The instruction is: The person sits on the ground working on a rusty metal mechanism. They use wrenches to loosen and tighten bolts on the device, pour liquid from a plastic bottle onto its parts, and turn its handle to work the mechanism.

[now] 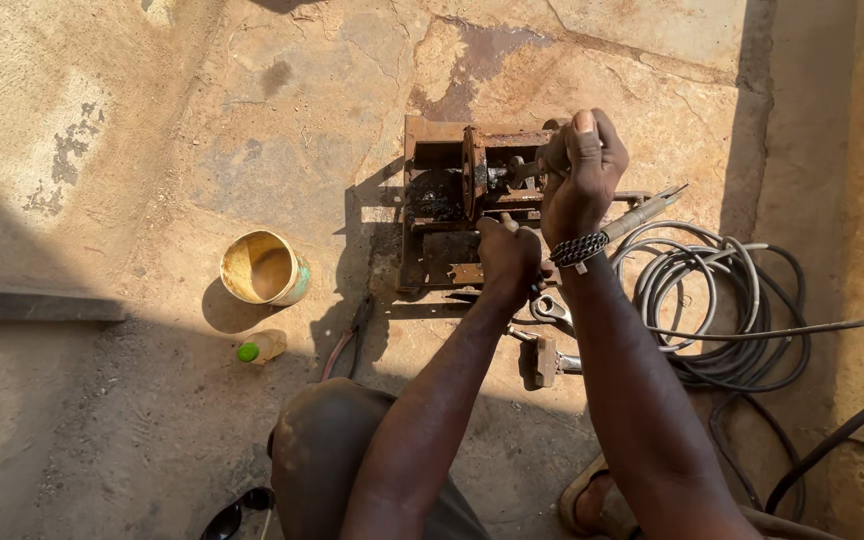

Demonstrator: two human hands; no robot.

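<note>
working on a rusty metal frame (442, 215) lying on cracked concrete, far centre. right hand (580, 170) fisted around a tool at the frame's right end, apparently turning a fitting; left hand (508, 258) closed on the near edge, bracing. next move likely needs steady counter-pressure. frame looks brown, pitted, greasy-black inside. coiled hose (727, 300) to the right.

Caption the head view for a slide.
Both hands, left hand and right hand, grip a rusty metal assembly beside coiled cable.

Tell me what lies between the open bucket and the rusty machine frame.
Head view: bare stone ground, partly shadowed, between bucket and frame; pliers lie lower.
</note>
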